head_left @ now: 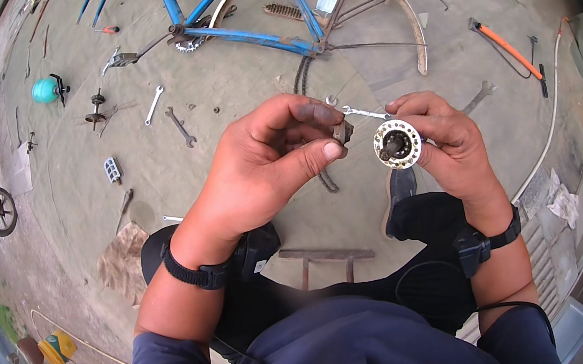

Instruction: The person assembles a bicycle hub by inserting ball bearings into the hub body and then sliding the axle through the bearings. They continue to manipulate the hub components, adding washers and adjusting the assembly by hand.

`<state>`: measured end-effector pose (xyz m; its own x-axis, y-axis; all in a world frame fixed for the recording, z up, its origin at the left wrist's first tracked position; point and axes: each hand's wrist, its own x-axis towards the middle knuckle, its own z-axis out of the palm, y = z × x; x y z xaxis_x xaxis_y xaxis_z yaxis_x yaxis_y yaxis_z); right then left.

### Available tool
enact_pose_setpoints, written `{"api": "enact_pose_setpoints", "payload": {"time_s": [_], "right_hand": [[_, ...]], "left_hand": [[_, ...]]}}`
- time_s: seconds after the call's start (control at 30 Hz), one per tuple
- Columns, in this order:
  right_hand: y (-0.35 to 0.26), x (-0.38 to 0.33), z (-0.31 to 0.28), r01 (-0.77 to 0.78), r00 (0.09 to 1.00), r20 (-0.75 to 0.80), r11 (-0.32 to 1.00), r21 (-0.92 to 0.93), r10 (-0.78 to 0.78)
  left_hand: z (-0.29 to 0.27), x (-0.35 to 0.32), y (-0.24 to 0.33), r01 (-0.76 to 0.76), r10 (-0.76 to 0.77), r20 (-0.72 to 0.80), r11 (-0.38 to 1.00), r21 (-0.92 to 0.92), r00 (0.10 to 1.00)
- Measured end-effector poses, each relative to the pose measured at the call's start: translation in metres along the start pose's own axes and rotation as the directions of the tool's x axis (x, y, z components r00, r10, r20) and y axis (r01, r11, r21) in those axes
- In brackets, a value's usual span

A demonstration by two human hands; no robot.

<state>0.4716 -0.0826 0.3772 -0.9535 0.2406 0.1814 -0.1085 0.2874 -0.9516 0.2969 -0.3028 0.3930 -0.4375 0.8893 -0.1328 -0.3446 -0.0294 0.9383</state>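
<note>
Holding hub (pixel 396 148), blue frame (pixel 249 31) beyond, wrenches (pixel 155 105), orange pump (pixel 510 50)

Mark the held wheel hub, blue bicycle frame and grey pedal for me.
Wheel hub (pixel 395 146), head view: the middle of its flanged end.
Blue bicycle frame (pixel 251 39), head view: the tube lowest in the picture.
Grey pedal (pixel 112 170), head view: middle of its body.
</note>
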Motion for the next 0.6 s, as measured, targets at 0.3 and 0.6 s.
{"api": "enact_pose_setpoints", "payload": {"time_s": [0.3, 0.6], "right_hand": [[-0.0021, -0.0033, -0.0017, 0.034, 0.998, -0.039, 0.988, -0.151, -0.041], [-0.0089, -0.0037, -0.0023, 0.042, 0.995, -0.082, 0.967, -0.252, -0.064]], "left_hand": [[0.0016, -0.0019, -0.0066, -0.030, 0.031, 0.041, 0.999, -0.042, 0.999], [0.0072, -0.0011, -0.0065, 0.020, -0.020, -0.030, 1.000, 0.021, 0.999]]}}
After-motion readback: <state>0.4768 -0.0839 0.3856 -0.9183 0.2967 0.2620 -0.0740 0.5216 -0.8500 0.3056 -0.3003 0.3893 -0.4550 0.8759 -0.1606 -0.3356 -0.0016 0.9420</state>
